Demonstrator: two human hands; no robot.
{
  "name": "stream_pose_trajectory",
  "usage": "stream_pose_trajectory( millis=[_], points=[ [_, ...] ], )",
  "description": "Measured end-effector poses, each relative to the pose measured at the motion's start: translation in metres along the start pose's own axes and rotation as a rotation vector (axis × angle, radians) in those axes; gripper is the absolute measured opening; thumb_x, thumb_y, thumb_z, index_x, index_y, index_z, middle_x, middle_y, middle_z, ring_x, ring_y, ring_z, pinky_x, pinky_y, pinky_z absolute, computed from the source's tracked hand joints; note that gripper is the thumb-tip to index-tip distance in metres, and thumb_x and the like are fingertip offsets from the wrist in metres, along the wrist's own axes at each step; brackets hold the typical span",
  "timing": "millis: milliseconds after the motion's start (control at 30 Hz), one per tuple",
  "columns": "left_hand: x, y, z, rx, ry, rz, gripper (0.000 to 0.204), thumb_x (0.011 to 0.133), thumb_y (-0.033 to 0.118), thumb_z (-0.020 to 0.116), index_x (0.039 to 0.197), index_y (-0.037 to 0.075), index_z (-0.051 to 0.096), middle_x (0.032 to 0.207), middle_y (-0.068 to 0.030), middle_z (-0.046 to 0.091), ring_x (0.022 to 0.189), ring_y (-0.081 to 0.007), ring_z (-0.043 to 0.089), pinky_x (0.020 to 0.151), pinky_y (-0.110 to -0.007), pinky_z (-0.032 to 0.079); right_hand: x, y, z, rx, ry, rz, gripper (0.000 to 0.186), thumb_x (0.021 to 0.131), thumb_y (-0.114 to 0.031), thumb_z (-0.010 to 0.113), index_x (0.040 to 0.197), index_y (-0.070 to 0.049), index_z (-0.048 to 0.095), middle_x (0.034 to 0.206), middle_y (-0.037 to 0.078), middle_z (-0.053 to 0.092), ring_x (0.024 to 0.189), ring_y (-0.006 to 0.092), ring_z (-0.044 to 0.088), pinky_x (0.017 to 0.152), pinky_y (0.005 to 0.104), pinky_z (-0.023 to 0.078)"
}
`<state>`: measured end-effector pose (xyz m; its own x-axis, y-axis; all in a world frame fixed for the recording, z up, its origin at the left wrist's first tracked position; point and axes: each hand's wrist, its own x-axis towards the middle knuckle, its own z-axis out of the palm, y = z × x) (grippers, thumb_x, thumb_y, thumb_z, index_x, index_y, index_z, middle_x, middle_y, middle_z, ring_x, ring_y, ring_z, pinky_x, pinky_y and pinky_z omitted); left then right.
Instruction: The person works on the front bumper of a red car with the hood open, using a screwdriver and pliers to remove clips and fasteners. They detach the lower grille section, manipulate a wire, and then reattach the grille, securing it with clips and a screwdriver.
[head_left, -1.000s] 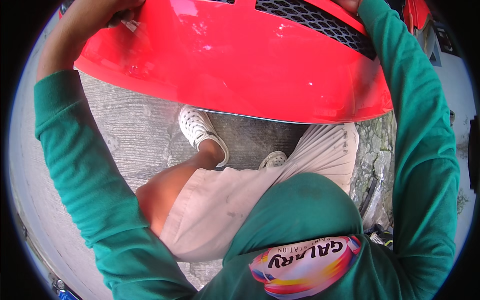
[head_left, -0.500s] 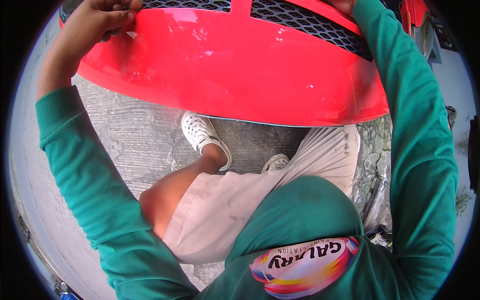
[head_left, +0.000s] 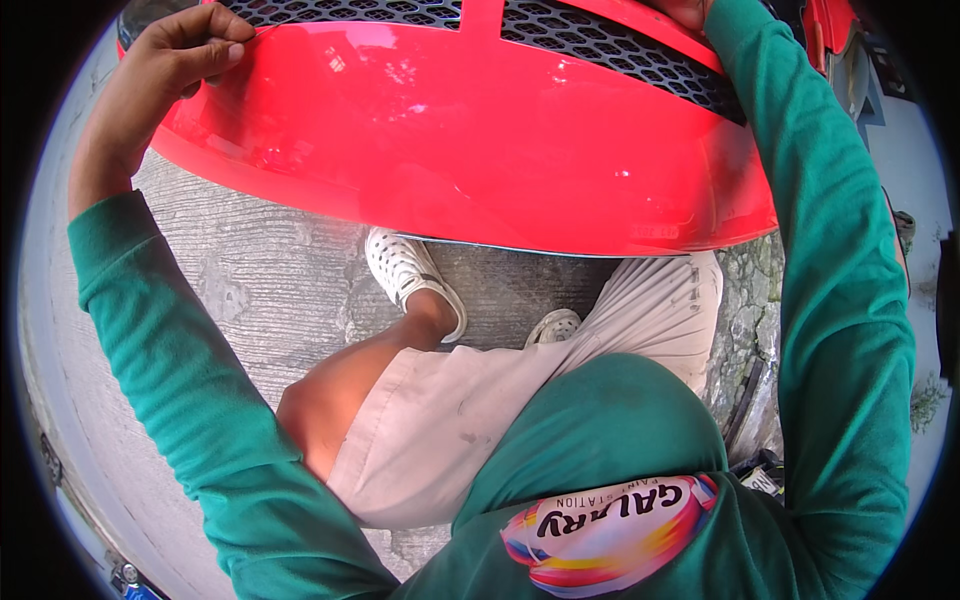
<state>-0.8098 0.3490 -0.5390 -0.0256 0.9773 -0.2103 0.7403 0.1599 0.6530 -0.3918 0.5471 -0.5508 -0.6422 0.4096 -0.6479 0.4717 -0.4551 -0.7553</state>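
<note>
A glossy red car bumper [head_left: 460, 140] spans the upper part of the view, with black honeycomb grille mesh [head_left: 620, 60] set into its openings. At the upper left, my left hand [head_left: 185, 55] is closed in a pinch by the lower edge of the left grille opening. A thin dark line runs from its fingertips along that edge; what the fingers hold is too small to make out. My right hand [head_left: 688, 10] is at the red strip above the right grille opening. The top of the picture cuts it off, and its fingers are hidden.
Below the bumper lies rough grey concrete [head_left: 250, 250]. My white clog [head_left: 405, 265] stands near the bumper's lower edge, and my bent knees are close to it. Broken stone and dark items [head_left: 755, 400] lie on the right.
My left hand has slid left and slightly down along the grille edge, still pinched, uncovering more mesh. My right hand stays at about the same spot.
</note>
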Motion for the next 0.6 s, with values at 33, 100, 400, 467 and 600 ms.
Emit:
stream_pose_trajectory(
  millis=[33,100,400,467,600],
  points=[
    [-0.001,-0.001,0.001,-0.006,0.008,0.004,0.014,0.104,0.025,0.074,0.110,0.013,0.077,0.099,0.0041,0.076,0.093,-0.0064,0.066,0.092,-0.028,0.051,0.001,0.000,0.004,-0.015,0.001,-0.004,0.045,0.098,-0.029,0.085,0.134,-0.006,0.070,0.125,0.010,0.078,0.108,0.0192,0.073,0.098,0.0345,0.060],
    [-0.002,-0.001,0.000,-0.024,-0.003,0.001,0.013,0.104,0.025,0.074,0.110,0.013,0.076,0.097,0.0048,0.075,0.090,-0.0058,0.064,0.090,-0.027,0.050,-0.004,0.001,0.013,-0.046,0.017,-0.014,0.048,0.099,-0.032,0.083,0.136,-0.006,0.068,0.127,0.011,0.078,0.108,0.0195,0.074,0.098,0.0347,0.060],
    [-0.005,0.014,0.008,-0.068,-0.026,0.032,0.007,0.104,0.021,0.073,0.103,0.013,0.073,0.090,0.0085,0.069,0.080,-0.0020,0.055,0.075,-0.023,0.042,-0.001,0.007,0.007,-0.005,0.047,-0.079,0.051,0.101,-0.038,0.081,0.139,-0.007,0.068,0.131,0.009,0.076,0.112,0.0187,0.072,0.099,0.0350,0.059],
    [-0.009,0.016,0.008,-0.048,-0.009,0.013,0.006,0.104,0.019,0.072,0.102,0.014,0.073,0.090,0.0097,0.069,0.078,-0.0011,0.052,0.071,-0.022,0.039,0.003,0.005,0.007,-0.046,0.053,-0.048,0.051,0.102,-0.038,0.080,0.140,-0.007,0.068,0.133,0.009,0.075,0.114,0.0181,0.071,0.100,0.0352,0.058],
    [-0.009,0.025,0.010,-0.102,-0.020,0.000,0.003,0.102,0.015,0.073,0.101,0.012,0.073,0.088,0.0108,0.067,0.077,-0.0006,0.050,0.069,-0.022,0.037,0.006,0.006,-0.002,-0.064,0.103,-0.050,0.049,0.104,-0.036,0.076,0.142,-0.007,0.066,0.130,0.003,0.074,0.113,0.0144,0.068,0.104,0.0319,0.054]
  ],
)
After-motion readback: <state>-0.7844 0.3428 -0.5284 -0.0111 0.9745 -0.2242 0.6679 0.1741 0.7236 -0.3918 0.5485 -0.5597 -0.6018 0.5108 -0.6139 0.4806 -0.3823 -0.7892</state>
